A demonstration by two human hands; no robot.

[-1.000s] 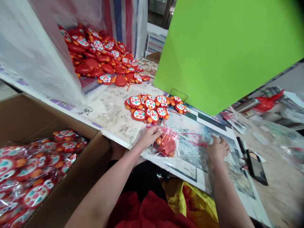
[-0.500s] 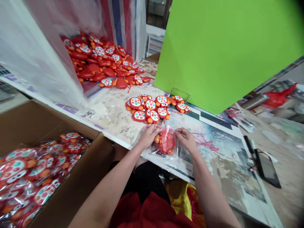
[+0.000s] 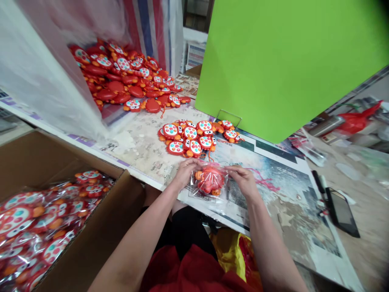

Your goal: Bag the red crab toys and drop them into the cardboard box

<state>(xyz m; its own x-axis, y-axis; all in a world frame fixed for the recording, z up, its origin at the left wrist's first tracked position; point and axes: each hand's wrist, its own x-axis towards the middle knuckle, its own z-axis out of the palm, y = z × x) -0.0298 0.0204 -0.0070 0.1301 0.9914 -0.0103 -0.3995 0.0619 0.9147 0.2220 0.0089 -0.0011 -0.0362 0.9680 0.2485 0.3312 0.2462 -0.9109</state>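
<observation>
A bagged toy [image 3: 209, 181] is between my left hand [image 3: 184, 173] and right hand [image 3: 244, 180], loose toys [image 3: 190, 133] behind it (a carton [image 3: 103, 219] stands left).

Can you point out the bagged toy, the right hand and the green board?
Bagged toy [image 3: 210, 180], head view, on its red body.
Right hand [image 3: 245, 181], head view, on the back of it.
Green board [image 3: 281, 67], head view, middle of its face.

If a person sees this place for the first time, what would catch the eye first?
Probably the large, bright green board at upper right. Then comes the heap of red toys at upper left. Near the centre, the left hand and right hand hold a clear bag with a red toy inside.
</observation>
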